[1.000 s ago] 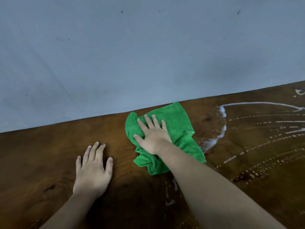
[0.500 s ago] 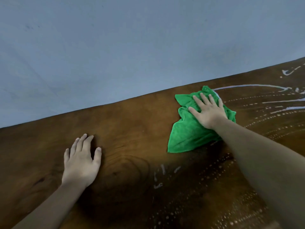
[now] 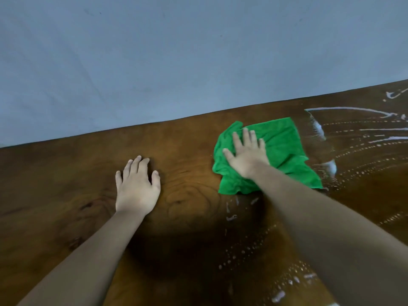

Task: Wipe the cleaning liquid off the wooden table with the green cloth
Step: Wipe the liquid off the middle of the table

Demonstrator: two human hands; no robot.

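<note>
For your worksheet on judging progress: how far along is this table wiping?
Done: the wooden table around the flat left hand looks dry. In hand: the right hand presses the green cloth flat. Left: white cleaning liquid streaks at right, droplets nearer the person.

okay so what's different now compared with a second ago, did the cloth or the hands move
The right hand swept the green cloth to the right along the table's far edge, toward the white streaks of cleaning liquid, staying flat on it. The left hand stayed flat on the wooden table.
</note>
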